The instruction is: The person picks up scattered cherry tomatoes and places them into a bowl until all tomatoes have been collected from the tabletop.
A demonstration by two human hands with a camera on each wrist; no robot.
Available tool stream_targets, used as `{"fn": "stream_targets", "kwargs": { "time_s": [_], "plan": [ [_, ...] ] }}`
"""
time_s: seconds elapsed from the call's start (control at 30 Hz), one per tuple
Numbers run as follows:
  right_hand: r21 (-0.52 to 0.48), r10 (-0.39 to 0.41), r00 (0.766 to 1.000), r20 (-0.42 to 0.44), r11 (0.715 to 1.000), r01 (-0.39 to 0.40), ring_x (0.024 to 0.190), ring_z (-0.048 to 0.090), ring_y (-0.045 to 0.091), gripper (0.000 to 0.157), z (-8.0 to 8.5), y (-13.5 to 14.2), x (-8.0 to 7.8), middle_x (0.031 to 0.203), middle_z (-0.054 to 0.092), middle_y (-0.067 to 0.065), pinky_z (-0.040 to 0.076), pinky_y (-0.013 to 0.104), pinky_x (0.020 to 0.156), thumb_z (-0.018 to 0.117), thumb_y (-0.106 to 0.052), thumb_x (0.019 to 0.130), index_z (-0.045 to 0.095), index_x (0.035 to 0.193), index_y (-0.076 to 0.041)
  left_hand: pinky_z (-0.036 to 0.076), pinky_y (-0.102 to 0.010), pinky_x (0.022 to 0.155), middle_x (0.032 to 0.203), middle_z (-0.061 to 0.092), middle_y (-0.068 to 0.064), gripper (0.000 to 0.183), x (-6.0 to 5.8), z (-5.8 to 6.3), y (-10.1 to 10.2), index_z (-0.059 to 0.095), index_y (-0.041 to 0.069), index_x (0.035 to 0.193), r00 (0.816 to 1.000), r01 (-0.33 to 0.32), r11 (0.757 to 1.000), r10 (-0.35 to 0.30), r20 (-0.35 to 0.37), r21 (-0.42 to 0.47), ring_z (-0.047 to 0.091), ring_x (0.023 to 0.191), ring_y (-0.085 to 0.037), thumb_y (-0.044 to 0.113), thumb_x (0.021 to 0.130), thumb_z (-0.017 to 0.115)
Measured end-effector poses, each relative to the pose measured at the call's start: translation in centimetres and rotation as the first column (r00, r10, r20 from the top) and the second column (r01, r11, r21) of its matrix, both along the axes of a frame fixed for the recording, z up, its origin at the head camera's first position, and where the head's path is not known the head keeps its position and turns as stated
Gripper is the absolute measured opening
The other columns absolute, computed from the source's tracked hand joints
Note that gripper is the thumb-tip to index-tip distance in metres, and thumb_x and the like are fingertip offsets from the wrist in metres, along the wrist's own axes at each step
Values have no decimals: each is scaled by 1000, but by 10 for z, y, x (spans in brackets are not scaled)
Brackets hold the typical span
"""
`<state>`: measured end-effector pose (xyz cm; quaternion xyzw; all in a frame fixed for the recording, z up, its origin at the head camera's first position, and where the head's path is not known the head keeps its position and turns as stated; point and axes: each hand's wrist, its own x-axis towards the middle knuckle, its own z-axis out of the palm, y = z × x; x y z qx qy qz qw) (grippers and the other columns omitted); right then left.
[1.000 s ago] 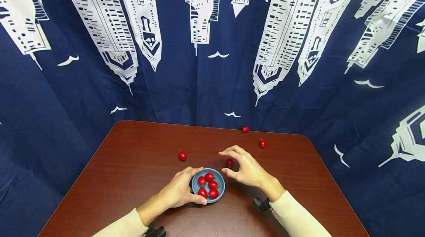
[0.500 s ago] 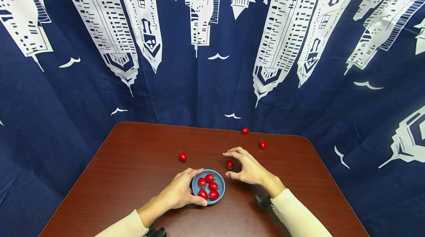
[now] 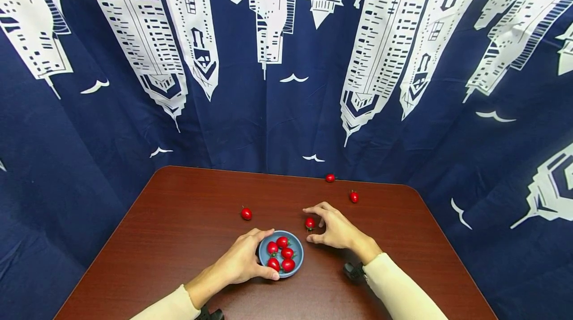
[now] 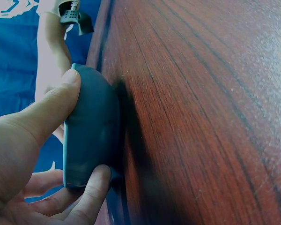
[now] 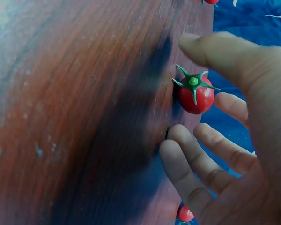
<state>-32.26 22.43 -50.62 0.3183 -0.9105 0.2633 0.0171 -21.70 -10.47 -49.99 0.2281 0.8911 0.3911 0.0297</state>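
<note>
My left hand (image 3: 243, 259) grips the side of a small blue bowl (image 3: 299, 262), thumb at the near rim and fingers round the far left side. Several red cherry tomatoes (image 3: 287, 253) lie inside it. In the left wrist view the bowl (image 4: 93, 126) sits between thumb and fingers, a dark shadow close beneath it. To the right, my right hand (image 3: 335, 229) curves loosely about a single cherry tomato (image 3: 310, 223) on the table, with a gap between thumb and fingers. The right wrist view shows this tomato (image 5: 196, 96), green stem facing the camera, apparently untouched.
One loose cherry tomato (image 3: 246, 213) lies beyond the bowl to the left. Another (image 3: 354, 196) rests past my right hand, and a third (image 3: 330, 178) sits at the far edge of the brown table (image 3: 201, 195). A blue curtain (image 3: 241, 121) with white buildings hangs behind.
My right hand has drawn slightly right, away from the bowl, and the tomato by it shows more fully. My left hand keeps its grip on the bowl. The whole view shifts down slightly.
</note>
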Motion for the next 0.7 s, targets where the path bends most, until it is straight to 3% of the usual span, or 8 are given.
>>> {"fn": "stream_targets", "kwargs": {
  "time_s": [0.17,0.37,0.57,0.7],
  "plan": [
    [-37,37,999,9,999,-36,83,72,14,60,-3,-2,-3,125,75,10,62,23,77,100,-9,89,79,145,-8,60,-39,107,141,75,-14,108,0,0,0,63,-3,162,1000,0,1000,0,-11,-8,66,126,-29,38,75,113],
    [-92,61,998,24,994,-58,75,71,6,35,-5,-3,-4,109,79,11,62,19,72,93,4,92,85,125,-3,60,-45,109,141,75,-12,108,0,1,1,63,-1,163,1000,-6,1000,6,-6,-17,66,129,-29,40,76,112],
    [-96,49,999,18,994,-47,78,71,12,29,-5,-2,-3,104,78,9,60,17,69,94,2,92,86,119,-4,60,-39,105,140,75,-11,108,0,0,1,64,0,163,1000,-10,1000,10,3,-15,65,124,-26,40,76,113],
    [-103,43,999,12,994,-41,78,70,7,28,-5,-2,-2,104,79,9,60,17,69,94,2,92,86,118,-5,59,-35,102,140,75,-10,108,0,0,1,64,0,163,1000,-10,1000,11,9,-13,64,121,-24,40,76,113]
  ]
}}
